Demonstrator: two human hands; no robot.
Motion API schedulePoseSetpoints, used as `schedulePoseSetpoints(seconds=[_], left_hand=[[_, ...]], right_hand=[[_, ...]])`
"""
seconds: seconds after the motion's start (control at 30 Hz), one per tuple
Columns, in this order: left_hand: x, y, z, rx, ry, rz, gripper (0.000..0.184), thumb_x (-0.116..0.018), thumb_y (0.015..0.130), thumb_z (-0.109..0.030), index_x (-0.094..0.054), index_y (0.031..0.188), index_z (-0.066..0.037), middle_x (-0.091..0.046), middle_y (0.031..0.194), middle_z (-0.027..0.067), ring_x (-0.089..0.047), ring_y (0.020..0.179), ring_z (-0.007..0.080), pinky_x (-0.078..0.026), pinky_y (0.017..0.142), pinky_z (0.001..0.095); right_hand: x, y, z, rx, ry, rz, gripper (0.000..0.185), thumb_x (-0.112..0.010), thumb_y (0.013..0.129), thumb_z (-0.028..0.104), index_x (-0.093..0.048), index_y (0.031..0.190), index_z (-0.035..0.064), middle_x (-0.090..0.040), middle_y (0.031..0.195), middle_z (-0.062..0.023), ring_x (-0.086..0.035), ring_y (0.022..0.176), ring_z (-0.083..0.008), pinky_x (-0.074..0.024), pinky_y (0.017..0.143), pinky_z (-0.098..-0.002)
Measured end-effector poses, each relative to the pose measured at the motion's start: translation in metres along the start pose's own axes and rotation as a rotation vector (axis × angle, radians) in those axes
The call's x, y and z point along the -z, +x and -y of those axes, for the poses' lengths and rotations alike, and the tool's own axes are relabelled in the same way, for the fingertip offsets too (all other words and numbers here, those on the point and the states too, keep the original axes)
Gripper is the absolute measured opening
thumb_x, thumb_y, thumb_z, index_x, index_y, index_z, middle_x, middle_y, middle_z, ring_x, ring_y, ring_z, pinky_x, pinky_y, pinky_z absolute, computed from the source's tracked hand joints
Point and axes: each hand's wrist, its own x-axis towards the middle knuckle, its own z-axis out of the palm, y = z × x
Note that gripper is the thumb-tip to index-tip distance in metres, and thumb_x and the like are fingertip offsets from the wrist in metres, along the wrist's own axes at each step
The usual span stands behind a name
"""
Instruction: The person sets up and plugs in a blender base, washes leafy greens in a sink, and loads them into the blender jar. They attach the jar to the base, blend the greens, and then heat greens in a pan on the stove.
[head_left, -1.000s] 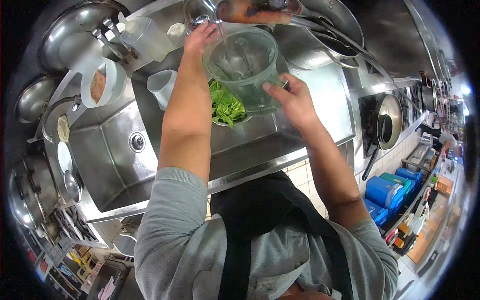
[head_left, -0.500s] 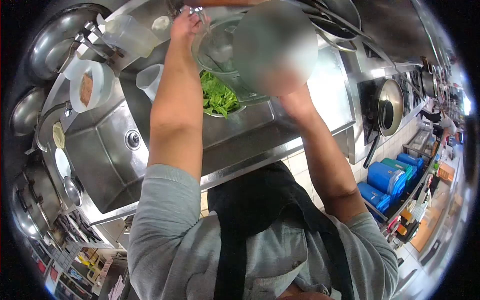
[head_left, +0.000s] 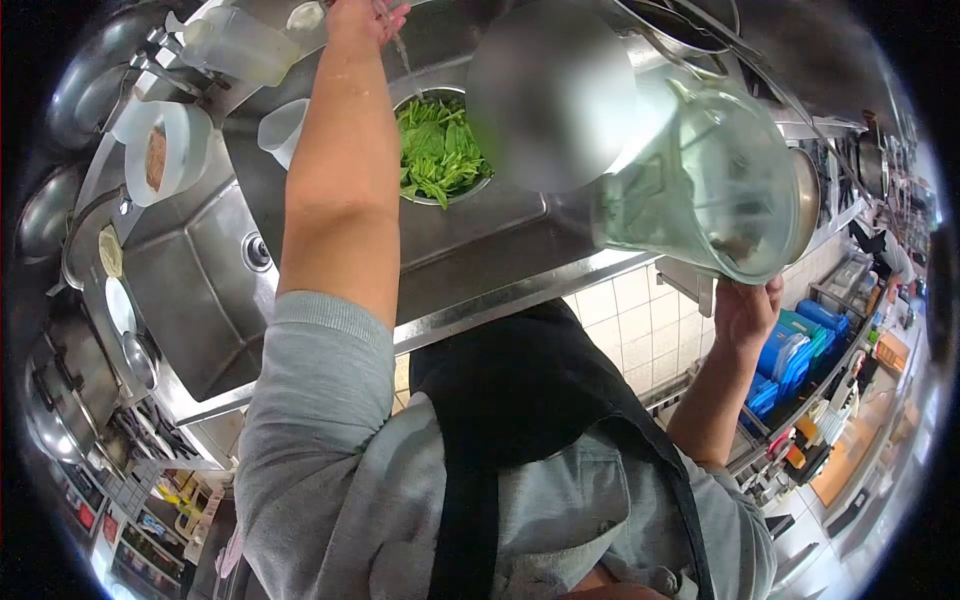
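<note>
My left hand (head_left: 368, 22) is at the top edge, partly cut off, with its fingers closed around what looks like the end of the tap. From there a thin stream of water (head_left: 405, 60) falls into a metal bowl (head_left: 440, 203) of cut leafy greens (head_left: 440, 150) in the sink. On the right, my right hand (head_left: 748, 308) grips the rim of a large clear plastic container (head_left: 660, 190). The container is tilted on its side, its round end towards me, over the sink's front edge. A round blur hides part of the sink between them.
The sink (head_left: 190, 300) has a drain on the left. On its far ledge stand a white tub (head_left: 185, 150) with brown contents and a cloudy plastic jug (head_left: 235, 45). A pan (head_left: 803, 205) is behind the container at right; blue bins (head_left: 785, 355) stand lower right.
My right hand has swung the clear container from above the greens out to the right, uncovering the bowl. Water now runs into the greens. My left hand has shifted slightly up and left.
</note>
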Motion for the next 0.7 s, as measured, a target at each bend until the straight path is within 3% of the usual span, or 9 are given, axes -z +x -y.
schedulePoseSetpoints(seconds=[0.07, 0.17, 0.23, 0.3, 0.47, 0.53, 0.6, 0.63, 0.7], left_hand=[[0.008, 0.028, 0.022, 0.059, 0.191, -0.917, 0.040, -0.050, 0.094, -0.039, -0.063, 0.088, -0.001, -0.064, 0.080, 0.0104, -0.063, 0.074, 0.0254, -0.050, 0.068, 0.0383], [0.037, -0.011, 0.056, 0.078, 0.479, -0.665, 0.054, -0.060, 0.089, -0.046, -0.049, 0.119, -0.002, -0.060, 0.112, 0.0217, -0.063, 0.098, 0.0339, -0.056, 0.070, 0.0408], [0.072, -0.040, 0.105, 0.239, 1.105, -0.668, 0.071, -0.068, 0.078, -0.057, -0.051, 0.123, -0.004, -0.062, 0.113, 0.0228, -0.061, 0.105, 0.0341, -0.054, 0.078, 0.0413], [0.020, -0.095, 0.150, 0.355, 1.814, -0.584, 0.094, -0.075, 0.071, -0.057, -0.034, 0.143, -0.013, -0.047, 0.135, 0.0267, -0.053, 0.118, 0.0400, -0.050, 0.090, 0.0456], [0.026, -0.132, 0.217, 0.796, 2.131, -0.381, 0.124, -0.085, 0.061, -0.046, 0.000, 0.150, -0.037, 0.006, 0.155, 0.0237, -0.035, 0.130, 0.0517, -0.041, 0.103, 0.0482], [0.038, -0.128, 0.228, 0.771, 2.107, -0.390, 0.114, -0.084, 0.067, -0.032, -0.006, 0.150, -0.036, 0.004, 0.155, 0.0254, -0.040, 0.128, 0.0487, -0.045, 0.099, 0.0473], [0.057, -0.122, 0.236, 0.682, 1.970, -0.469, 0.103, -0.078, 0.072, -0.019, -0.012, 0.149, -0.036, -0.008, 0.153, 0.0243, -0.047, 0.121, 0.0460, -0.049, 0.094, 0.0465], [0.062, -0.125, 0.240, 0.513, 2.014, -0.541, 0.085, -0.071, 0.074, -0.010, -0.028, 0.144, -0.033, -0.030, 0.144, 0.0206, -0.055, 0.113, 0.0408, -0.051, 0.090, 0.0452], [0.068, -0.123, 0.228, 0.513, 1.907, -0.554, 0.070, -0.063, 0.078, -0.008, -0.037, 0.139, -0.030, -0.035, 0.142, 0.0199, -0.055, 0.114, 0.0397, -0.050, 0.091, 0.0450]], right_hand=[[0.021, -0.003, -0.003, 0.013, -0.006, -0.078, 0.033, -0.061, 0.081, 0.004, -0.060, 0.113, -0.0046, -0.061, 0.119, -0.0167, -0.058, 0.114, -0.0285, -0.0393, 0.104, -0.0450], [0.065, -0.006, -0.009, 0.113, 0.084, -0.028, 0.038, -0.063, 0.083, -0.001, -0.055, 0.119, -0.0057, -0.060, 0.120, -0.0178, -0.059, 0.109, -0.0286, -0.0428, 0.101, -0.0422], [0.066, -0.003, -0.010, 0.119, 0.147, -0.073, 0.037, -0.063, 0.083, -0.002, -0.055, 0.119, -0.0055, -0.060, 0.119, -0.0176, -0.059, 0.108, -0.0282, -0.0433, 0.100, -0.0425], [0.086, -0.005, -0.019, 0.106, 0.228, -0.107, 0.038, -0.063, 0.082, -0.004, -0.056, 0.119, -0.0022, -0.061, 0.118, -0.0165, -0.060, 0.106, -0.0265, -0.0451, 0.097, -0.0430], [0.079, -0.008, -0.025, 0.172, 0.080, -0.186, 0.044, -0.061, 0.081, -0.005, -0.054, 0.124, 0.0022, -0.061, 0.117, -0.0154, -0.061, 0.104, -0.0255, -0.0458, 0.095, -0.0431], [0.074, -0.007, -0.022, 0.166, 0.075, -0.177, 0.047, -0.060, 0.080, -0.006, -0.053, 0.126, 0.0032, -0.061, 0.116, -0.0151, -0.061, 0.104, -0.0258, -0.0457, 0.095, -0.0433], [0.070, -0.005, -0.019, 0.145, -0.058, -0.238, 0.048, -0.058, 0.080, -0.007, -0.051, 0.127, 0.0019, -0.061, 0.115, -0.0152, -0.061, 0.104, -0.0265, -0.0463, 0.094, -0.0432], [0.064, -0.004, -0.019, 0.127, -0.073, -0.298, 0.043, -0.057, 0.079, -0.007, -0.053, 0.121, 0.0002, -0.061, 0.110, -0.0149, -0.061, 0.100, -0.0257, -0.0474, 0.093, -0.0428], [0.064, -0.001, -0.020, 0.128, -0.076, -0.285, 0.039, -0.057, 0.079, -0.007, -0.054, 0.117, -0.0006, -0.062, 0.107, -0.0145, -0.061, 0.098, -0.0250, -0.0479, 0.091, -0.0425]])
